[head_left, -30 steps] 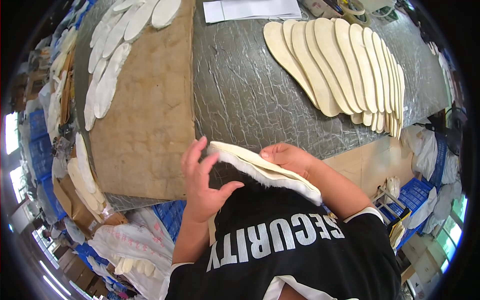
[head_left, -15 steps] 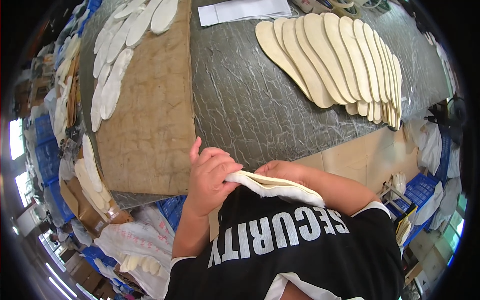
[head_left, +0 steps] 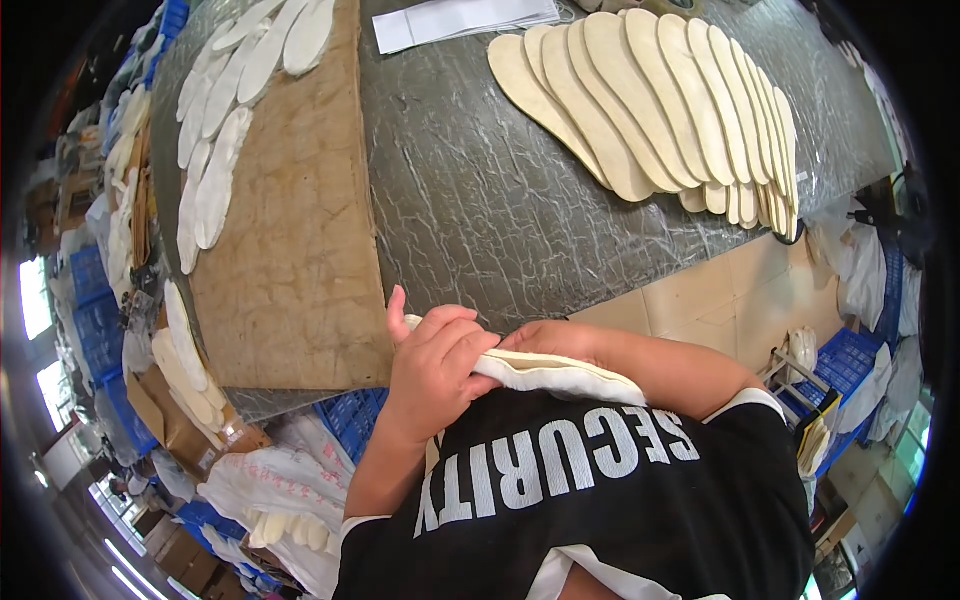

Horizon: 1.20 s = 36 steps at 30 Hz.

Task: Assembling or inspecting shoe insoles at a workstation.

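A cream insole with a white fleecy underside (head_left: 575, 380) is held on edge in front of my chest, just off the near edge of the table. My left hand (head_left: 440, 365) closes around its left part, with the thumb on the near side and one finger sticking up. A bit of the insole's tip pokes out past those fingers. On the far side, my right hand (head_left: 552, 340) grips the insole near its middle; most of its fingers are hidden behind it. The two layers part slightly along the upper edge.
Overlapping cream insoles (head_left: 650, 110) fan across the table's right side. White fleecy insoles (head_left: 222, 185) lie at the left, partly on a brown board (head_left: 285, 250). White paper sheets (head_left: 465, 22) rest at the back. Below left are a cardboard box (head_left: 190, 425) and a white sack (head_left: 275, 480).
My left hand has shifted slightly right along the insole, and a tip now shows beyond its fingers. My right hand stays on the far side. The table appears a little farther up and left in view.
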Each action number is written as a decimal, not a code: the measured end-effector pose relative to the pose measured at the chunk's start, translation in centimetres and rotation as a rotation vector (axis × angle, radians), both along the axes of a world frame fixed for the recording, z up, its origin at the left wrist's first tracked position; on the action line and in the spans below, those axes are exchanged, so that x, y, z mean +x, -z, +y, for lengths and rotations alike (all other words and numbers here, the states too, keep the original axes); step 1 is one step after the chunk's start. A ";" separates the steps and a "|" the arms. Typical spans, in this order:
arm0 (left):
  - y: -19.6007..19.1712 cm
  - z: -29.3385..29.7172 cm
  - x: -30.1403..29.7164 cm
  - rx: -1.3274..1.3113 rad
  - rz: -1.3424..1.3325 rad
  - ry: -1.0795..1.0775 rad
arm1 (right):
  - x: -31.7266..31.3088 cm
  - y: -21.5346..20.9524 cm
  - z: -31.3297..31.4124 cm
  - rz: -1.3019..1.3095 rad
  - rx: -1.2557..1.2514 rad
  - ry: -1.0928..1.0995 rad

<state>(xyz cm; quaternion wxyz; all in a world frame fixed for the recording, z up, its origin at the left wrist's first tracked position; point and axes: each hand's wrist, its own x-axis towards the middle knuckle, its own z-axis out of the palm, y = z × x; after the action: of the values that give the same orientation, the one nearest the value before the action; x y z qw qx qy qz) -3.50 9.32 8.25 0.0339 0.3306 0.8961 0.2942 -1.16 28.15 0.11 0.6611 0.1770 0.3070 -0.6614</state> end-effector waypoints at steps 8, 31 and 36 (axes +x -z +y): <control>0.6 -0.3 0.2 0.047 -0.064 0.005 | 0.0 -0.1 0.1 0.054 -0.087 -0.007; 0.1 0.6 1.7 0.121 0.011 0.063 | 0.1 -1.2 -0.5 0.572 0.005 -0.182; -0.4 1.7 2.6 0.091 0.027 0.090 | -0.2 -1.2 -1.3 0.689 0.001 -0.170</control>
<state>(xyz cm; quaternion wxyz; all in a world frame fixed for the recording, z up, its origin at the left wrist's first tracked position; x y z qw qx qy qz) -0.94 11.02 8.61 0.0200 0.3757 0.8664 0.3283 -1.36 26.85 1.33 0.5711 -0.0823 0.5260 -0.6248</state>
